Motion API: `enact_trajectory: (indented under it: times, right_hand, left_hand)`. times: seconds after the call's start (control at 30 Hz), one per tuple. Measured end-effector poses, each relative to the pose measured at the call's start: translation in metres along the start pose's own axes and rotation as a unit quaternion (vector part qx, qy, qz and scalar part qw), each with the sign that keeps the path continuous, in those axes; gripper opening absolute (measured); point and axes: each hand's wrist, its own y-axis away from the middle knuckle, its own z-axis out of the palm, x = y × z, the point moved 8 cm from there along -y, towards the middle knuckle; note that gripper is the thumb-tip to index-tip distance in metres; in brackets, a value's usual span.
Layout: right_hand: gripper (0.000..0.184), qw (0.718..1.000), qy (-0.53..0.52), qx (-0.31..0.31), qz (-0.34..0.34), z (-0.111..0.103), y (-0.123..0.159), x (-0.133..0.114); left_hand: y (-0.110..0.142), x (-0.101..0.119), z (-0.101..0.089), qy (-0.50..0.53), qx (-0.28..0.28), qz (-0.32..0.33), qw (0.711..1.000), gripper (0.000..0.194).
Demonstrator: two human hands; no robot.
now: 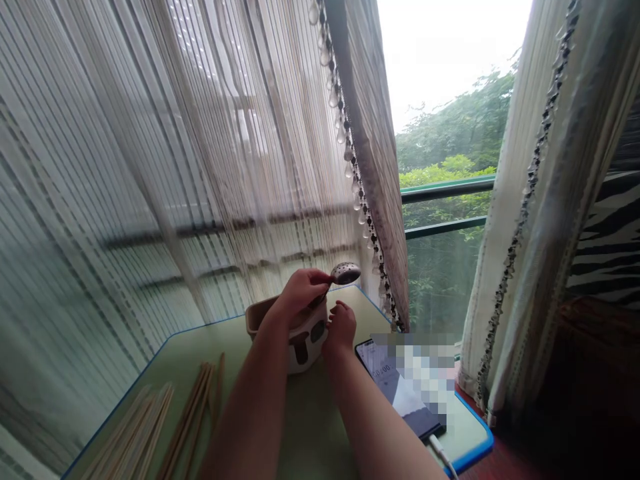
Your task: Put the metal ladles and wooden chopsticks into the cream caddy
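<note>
My left hand (pixel 306 293) reaches over a box (pixel 260 312) and pinches a slotted spoon (pixel 346 272) by its dark handle, close under the round perforated head. The spoon's head is above and beyond the box's right end; the lower part of its handle is hidden. The box has a brownish rim and a pale front with dark patches. Against the box's right side is my right hand (pixel 342 327), its fingers curled at the corner. My left forearm covers part of the box, and its inside cannot be made out.
On the pale green, blue-edged table (pixel 305 433) lie light chopsticks (pixel 133 433) at the left and brown chopsticks (pixel 193 413) beside them. A phone (pixel 400 390) with a white cable (pixel 443 453) lies at the right. Sheer curtains (pixel 175 167) hang behind the table.
</note>
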Motion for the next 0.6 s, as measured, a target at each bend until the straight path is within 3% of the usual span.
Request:
enact_trajectory:
  times: [0.13, 0.23, 0.37, 0.6]
  right_hand:
    - [0.022, 1.000, 0.008, -0.018, -0.022, 0.0045, 0.0019, -0.0030]
    - [0.021, 0.998, 0.027, -0.042, -0.026, 0.0091, 0.0027, -0.0033]
    - [0.019, 0.999, 0.009, -0.031, -0.006, 0.0081, 0.0031, -0.0005]
    - [0.023, 1.000, 0.008, -0.011, -0.020, 0.0045, 0.0027, -0.0013]
  left_hand:
    - [0.0030, 0.0023, 0.0020, 0.020, -0.021, -0.008, 1.000, 0.027]
    - [0.0021, 0.0035, 0.0003, -0.014, 0.002, 0.007, 1.000, 0.024]
    - [-0.0005, 0.0038, -0.0007, -0.067, 0.026, 0.030, 0.997, 0.022]
    - [-0.0021, -0.0020, 0.0017, -0.060, 0.009, 0.014, 0.998, 0.023]
